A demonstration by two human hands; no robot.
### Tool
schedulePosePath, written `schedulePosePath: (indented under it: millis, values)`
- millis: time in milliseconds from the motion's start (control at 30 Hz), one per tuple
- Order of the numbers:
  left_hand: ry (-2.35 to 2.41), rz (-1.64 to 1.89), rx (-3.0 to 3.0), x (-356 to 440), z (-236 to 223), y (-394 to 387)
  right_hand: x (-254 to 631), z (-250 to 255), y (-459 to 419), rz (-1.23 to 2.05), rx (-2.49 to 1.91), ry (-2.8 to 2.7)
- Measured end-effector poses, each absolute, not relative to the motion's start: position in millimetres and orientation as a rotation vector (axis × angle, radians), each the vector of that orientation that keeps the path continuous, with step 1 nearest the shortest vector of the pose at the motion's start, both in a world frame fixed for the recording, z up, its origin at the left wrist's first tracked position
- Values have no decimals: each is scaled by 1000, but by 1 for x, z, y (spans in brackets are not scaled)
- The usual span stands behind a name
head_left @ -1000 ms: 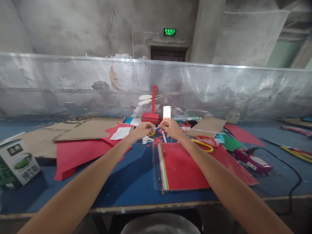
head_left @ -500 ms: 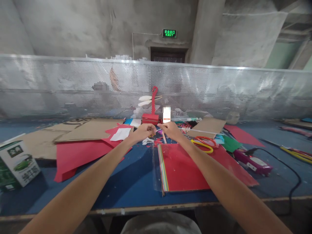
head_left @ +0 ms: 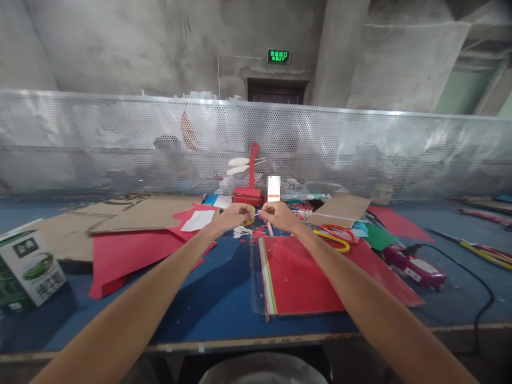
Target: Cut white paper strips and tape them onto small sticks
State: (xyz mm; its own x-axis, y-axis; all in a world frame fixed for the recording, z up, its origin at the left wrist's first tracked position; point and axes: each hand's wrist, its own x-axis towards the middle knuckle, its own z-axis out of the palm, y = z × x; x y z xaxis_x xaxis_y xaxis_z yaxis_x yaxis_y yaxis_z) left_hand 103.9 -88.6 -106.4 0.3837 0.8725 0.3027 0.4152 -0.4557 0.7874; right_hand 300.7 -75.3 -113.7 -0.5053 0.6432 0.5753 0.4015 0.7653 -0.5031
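Both my arms reach out over the blue table [head_left: 216,298]. My left hand [head_left: 235,215] is closed around a small yellow ring-shaped piece [head_left: 250,216]. Close beside it, my right hand [head_left: 279,214] pinches a thin pale strip that leads to that yellow piece, and a pink stick [head_left: 270,229] pokes out below its fingers. White paper scraps [head_left: 242,231] lie under my hands. A stack of coloured paper in a clear sleeve [head_left: 296,274], red sheet on top, lies below my right forearm.
Red paper [head_left: 128,250] and cardboard sheets [head_left: 132,213] lie at left, a green-and-white carton [head_left: 28,266] at the far left. Red and yellow scissors [head_left: 336,234], a purple glue gun [head_left: 416,264] with a black cord, a red stand [head_left: 248,189] and a perforated metal screen [head_left: 360,149] lie beyond.
My hands have stayed close together at the same spot. The fingers shifted slightly, and the pink stick under my right hand shows less than one second ago.
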Motion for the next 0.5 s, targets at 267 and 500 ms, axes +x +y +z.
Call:
schedulePosePath:
  millis: [267,500]
  values:
    - [1031,921,2098,101,-108,-87,302,-112,-77,358,-856,-2235]
    - [1049,894,2112,101,-109,-86,302,-116,-73,387,-937,-2274]
